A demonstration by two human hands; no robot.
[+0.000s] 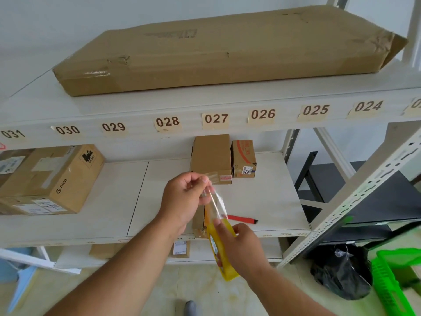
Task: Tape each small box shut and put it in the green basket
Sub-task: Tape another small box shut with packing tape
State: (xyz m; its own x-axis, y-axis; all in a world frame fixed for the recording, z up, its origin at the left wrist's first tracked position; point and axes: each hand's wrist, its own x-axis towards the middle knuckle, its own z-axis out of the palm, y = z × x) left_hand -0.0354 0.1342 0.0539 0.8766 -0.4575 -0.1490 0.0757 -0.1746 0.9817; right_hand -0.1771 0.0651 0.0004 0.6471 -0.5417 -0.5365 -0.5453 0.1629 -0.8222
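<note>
The right hand (241, 249) grips the yellow tape dispenser (222, 249) low, at five o'clock of the left hand (184, 197), whose fingertips pinch the free end of the clear tape (216, 202) — pulling opposite ways keeps the strip taut and off itself. Under the strip, on the shelf (273, 201) edge, sits a small box (198, 218), mostly hidden. Two more cartons (211, 156) wait at twelve o'clock. The green basket (391, 281) stands on the floor at four o'clock — probably within easy reach for dropping.
</note>
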